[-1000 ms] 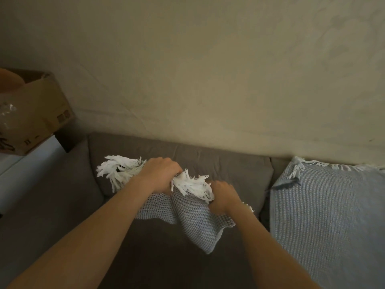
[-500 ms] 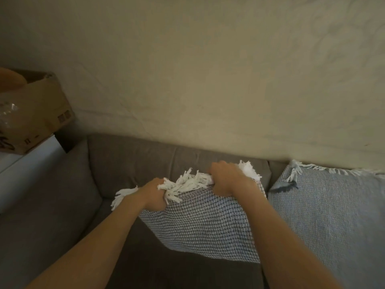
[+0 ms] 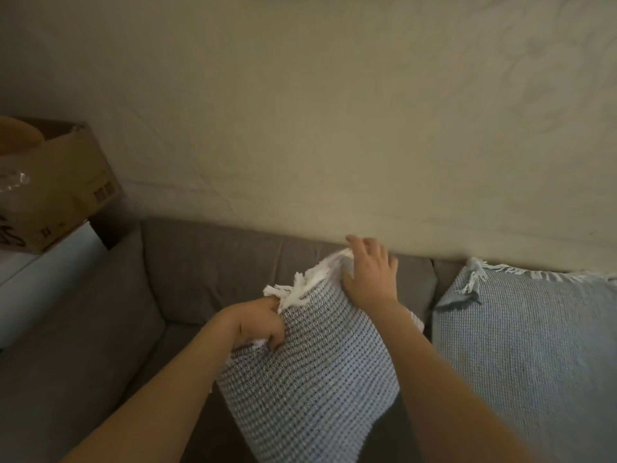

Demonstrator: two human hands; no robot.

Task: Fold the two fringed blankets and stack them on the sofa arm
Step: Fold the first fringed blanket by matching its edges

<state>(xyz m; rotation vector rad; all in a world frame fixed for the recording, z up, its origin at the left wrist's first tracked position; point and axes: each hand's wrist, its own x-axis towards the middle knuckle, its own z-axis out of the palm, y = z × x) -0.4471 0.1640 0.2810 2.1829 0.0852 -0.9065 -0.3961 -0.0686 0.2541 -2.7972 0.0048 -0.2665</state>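
Waffle-weave blanket [image 3: 310,379], grey-white with white fringe on top, is held up before the sofa [image 3: 200,262] backrest. I see left hand [image 3: 257,325] gripping its fringed edge, right hand [image 3: 370,279] spread flat on the upper corner.

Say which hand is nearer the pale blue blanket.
Right. The right hand rests on the grey blanket, just left of the pale blue blanket; the left hand grips the grey one farther left.
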